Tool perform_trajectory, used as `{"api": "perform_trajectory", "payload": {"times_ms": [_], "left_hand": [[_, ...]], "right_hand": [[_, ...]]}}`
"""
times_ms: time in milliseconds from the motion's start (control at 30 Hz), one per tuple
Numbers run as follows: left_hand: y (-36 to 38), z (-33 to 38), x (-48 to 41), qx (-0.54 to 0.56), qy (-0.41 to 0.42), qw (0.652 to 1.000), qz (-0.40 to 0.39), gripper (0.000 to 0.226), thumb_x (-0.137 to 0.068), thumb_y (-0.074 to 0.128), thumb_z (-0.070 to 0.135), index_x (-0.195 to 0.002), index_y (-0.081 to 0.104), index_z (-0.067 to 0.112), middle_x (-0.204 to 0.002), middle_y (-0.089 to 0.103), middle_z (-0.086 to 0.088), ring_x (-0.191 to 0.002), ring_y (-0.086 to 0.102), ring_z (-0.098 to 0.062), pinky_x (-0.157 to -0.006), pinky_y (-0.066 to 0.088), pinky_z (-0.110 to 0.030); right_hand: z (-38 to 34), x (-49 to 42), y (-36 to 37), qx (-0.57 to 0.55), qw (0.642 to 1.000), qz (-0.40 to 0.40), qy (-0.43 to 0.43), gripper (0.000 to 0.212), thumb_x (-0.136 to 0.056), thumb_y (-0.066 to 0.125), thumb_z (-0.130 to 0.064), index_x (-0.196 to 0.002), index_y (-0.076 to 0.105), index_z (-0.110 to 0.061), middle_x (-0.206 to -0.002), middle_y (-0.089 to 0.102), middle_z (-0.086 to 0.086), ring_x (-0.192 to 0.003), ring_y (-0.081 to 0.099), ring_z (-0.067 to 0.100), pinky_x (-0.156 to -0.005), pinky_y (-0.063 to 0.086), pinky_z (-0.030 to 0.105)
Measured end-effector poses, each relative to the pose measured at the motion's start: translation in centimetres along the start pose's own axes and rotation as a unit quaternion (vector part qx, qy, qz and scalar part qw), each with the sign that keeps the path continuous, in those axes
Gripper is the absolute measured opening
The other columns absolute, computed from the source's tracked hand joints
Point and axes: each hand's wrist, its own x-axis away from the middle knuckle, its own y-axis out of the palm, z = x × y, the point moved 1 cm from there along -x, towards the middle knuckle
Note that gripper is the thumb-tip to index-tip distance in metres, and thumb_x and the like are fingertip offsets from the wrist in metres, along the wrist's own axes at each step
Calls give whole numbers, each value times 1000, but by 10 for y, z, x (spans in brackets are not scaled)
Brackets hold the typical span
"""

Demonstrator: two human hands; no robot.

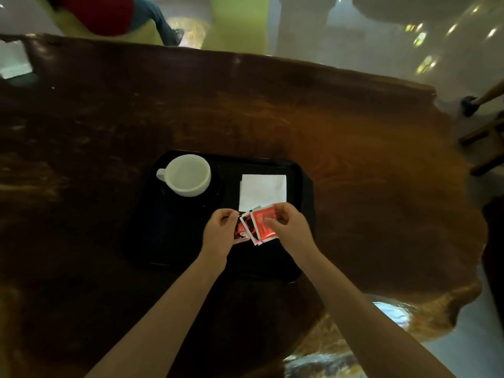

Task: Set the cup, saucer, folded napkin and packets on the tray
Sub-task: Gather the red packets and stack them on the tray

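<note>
A black tray (304,186) lies on the dark wooden table (354,137). At its back left a white cup (188,175) stands on a dark saucer (214,186) that barely shows against the tray. A white folded napkin (263,190) lies at the tray's back right. Just in front of the napkin, over the tray, both hands hold a fan of red and white packets (260,225). My left hand (219,231) pinches their left edge. My right hand (290,227) pinches the topmost red packet from the right.
A white paper (13,62) lies at the table's far left corner. Beyond the far edge a person in red and jeans (131,15) sits on a green seat. Wooden chair legs (482,148) and someone's foot (469,105) stand to the right of the table.
</note>
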Motion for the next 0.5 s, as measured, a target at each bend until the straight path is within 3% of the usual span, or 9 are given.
{"api": "perform_trajectory", "payload": {"times_ms": [167,300,400,500], "left_hand": [[-14,-9,-4,-25,14,999,26,6,-94,48,21,-96,54,20,-92,61,0,-88,64,-18,-82,56,-39],[-25,-10,-3,-36,25,998,43,11,-95,46,23,-99,53,17,-94,62,-2,-86,63,-16,-78,52,-32],[-38,-10,-2,-42,51,996,63,10,-95,45,25,-99,52,18,-91,60,-1,-83,60,-13,-71,49,-25],[-50,-13,-1,-56,62,994,74,9,-95,45,26,-96,52,19,-92,61,-3,-85,61,-16,-74,50,-29]], "right_hand": [[-2,3,11,4,999,36,-6,21,-88,60,-12,-108,54,-16,-100,60,-5,-93,61,9,-81,50,17],[-10,11,22,-13,999,35,-2,20,-89,59,-12,-108,51,-16,-95,59,-9,-82,61,2,-62,49,7],[-14,17,34,-36,999,13,15,17,-90,58,-14,-106,51,-18,-95,62,-8,-78,63,-1,-56,49,5],[-20,22,45,-37,999,-11,24,15,-91,57,-18,-103,50,-21,-95,63,-9,-78,64,0,-54,48,7]]}}
